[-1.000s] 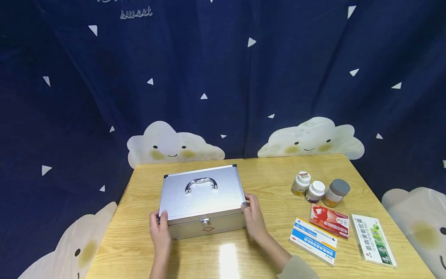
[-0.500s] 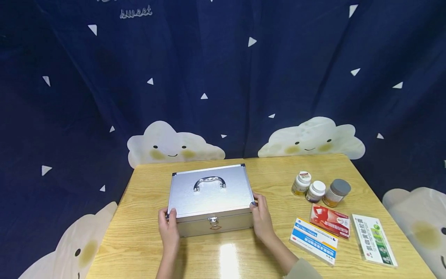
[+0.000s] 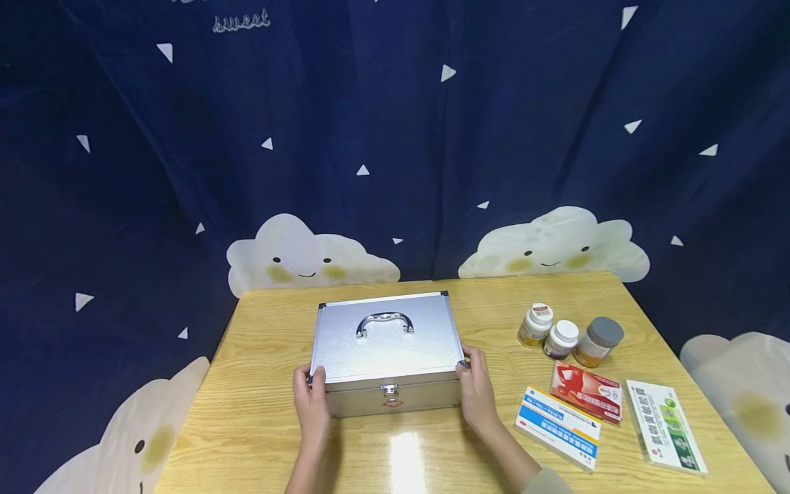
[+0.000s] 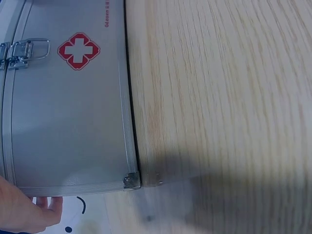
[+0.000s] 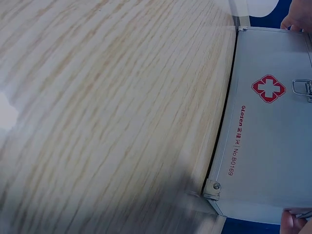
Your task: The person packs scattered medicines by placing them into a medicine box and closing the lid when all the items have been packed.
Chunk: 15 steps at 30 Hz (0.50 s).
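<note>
A silver metal first-aid box (image 3: 389,343) stands on the table with its lid down. Its chrome carrying handle (image 3: 385,318) sits on the lid, and a latch (image 3: 390,391) is at the front. In the left wrist view a red cross emblem (image 4: 79,50) marks the front face. My left hand (image 3: 313,412) grips the box's left side, thumb over the front corner of the lid. On the opposite side, my right hand (image 3: 478,394) holds the right front corner, thumb near the lid's edge. Most of the fingers are hidden behind the sides.
Right of the box stand a white pill bottle (image 3: 534,328), a smaller white-capped bottle (image 3: 561,341) and a grey-capped jar (image 3: 598,343). Nearer lie a red medicine box (image 3: 586,392), a blue-and-white one (image 3: 558,427) and a white-and-green one (image 3: 666,427). A dark blue curtain (image 3: 395,137) hangs behind the table (image 3: 247,439).
Both hands have moved the first-aid box to the right across the table, step by step. The bottles and medicine boxes have stayed put.
</note>
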### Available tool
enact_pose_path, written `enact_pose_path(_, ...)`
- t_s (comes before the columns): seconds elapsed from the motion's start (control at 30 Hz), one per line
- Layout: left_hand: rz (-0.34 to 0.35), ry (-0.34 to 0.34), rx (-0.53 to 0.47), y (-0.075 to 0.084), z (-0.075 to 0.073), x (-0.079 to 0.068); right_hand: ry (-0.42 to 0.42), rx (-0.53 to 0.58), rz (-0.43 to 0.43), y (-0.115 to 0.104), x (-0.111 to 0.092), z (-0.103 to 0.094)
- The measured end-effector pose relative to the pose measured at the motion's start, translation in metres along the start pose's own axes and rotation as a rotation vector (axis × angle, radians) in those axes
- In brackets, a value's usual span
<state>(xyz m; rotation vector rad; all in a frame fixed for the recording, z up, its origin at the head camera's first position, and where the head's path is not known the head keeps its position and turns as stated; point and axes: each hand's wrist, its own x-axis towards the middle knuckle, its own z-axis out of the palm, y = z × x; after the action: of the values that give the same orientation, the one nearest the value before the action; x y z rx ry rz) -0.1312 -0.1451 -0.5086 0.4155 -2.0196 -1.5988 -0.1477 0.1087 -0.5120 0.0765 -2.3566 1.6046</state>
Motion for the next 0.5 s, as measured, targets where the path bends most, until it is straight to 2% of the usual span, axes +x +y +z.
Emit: enact_pose_path(0.5,0.007,-0.019,-0.021,0.006,0.015,-0.009,0.041,-0.003,0.008,0.010,-0.003,-0.014)
